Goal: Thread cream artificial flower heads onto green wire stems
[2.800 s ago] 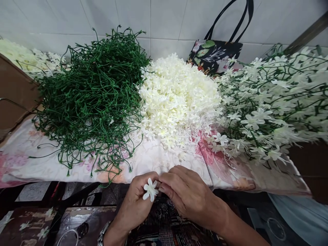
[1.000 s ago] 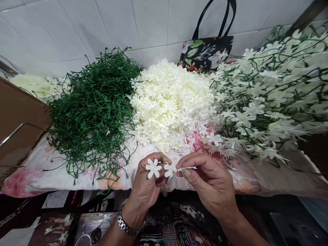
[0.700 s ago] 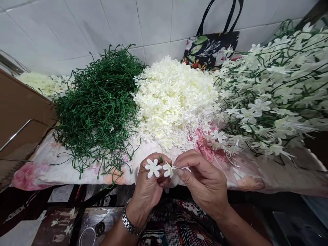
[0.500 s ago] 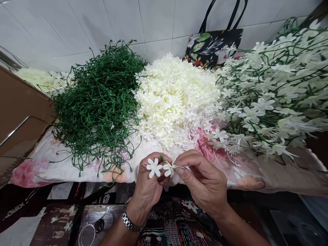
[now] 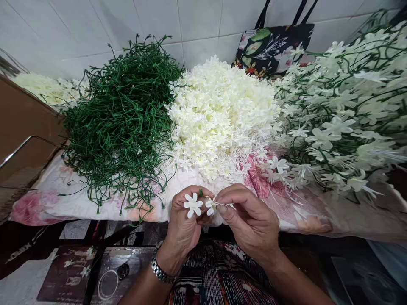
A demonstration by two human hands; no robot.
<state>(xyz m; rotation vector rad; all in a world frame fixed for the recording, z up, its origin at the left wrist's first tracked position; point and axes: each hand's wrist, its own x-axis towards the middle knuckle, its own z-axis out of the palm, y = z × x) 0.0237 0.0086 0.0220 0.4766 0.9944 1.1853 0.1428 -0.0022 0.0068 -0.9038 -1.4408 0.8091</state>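
Close together in front of my body, my left hand (image 5: 182, 222) and my right hand (image 5: 252, 218) are both closed in a pinch. A white artificial flower (image 5: 193, 205) stands out from the left fingers, and a green stem tip (image 5: 200, 192) shows above them. Between the hands is a second white flower (image 5: 210, 206). My right thumb and forefinger grip the thin white stamen threads (image 5: 229, 206) beside it. Most of the green stem is hidden in the left hand. Beyond the hands lies a heap of loose cream-white blossoms (image 5: 219, 114).
A pile of green plastic stems (image 5: 121, 118) lies at left, near a cardboard box (image 5: 28, 123). Finished-looking white flower sprays (image 5: 343, 127) fill the right. A black floral bag (image 5: 273, 51) leans on the tiled wall. Floral cloth (image 5: 82, 203) covers the surface, with several fallen blossoms below at left.
The view has shifted slightly, so the piles sit a little higher in it. Both hands keep their grips, and the second flower sits marginally closer to the right fingertips.
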